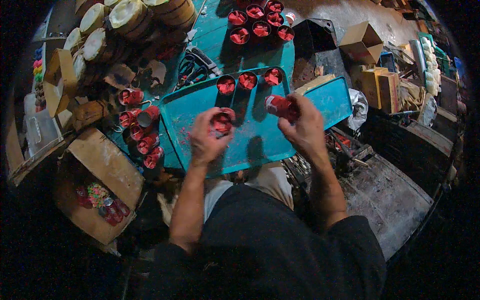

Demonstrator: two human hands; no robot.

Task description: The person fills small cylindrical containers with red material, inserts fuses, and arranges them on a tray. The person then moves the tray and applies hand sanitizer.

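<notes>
- Over the blue tray (275,146) — a red can (221,123) in the left hand (206,137), fingers curled round the side, mouth upward, red pieces showing inside.
- Just to the right, apart from the first: a second can (278,106) in the right hand (307,125), tipped well over, pinched between thumb and fingers.
- Step in hand, judging by the grips: handling cans above the tray, one per hand. Next move probably calls for a steady hold and a gentle levelling of the tipped can.
- Near the tray's far rim: three cans (247,80) with red pieces. Beyond, on the table (220,31): a cluster of cans (261,28).
- Left of the tray: a pile of cans (146,144); lower left, a cardboard box (105,159).
- Hard to make out: both hands slightly blurred; the tipped can's far end hidden by fingers — cannot tell what lies inside. Far cluster cut off at the top edge.
</notes>
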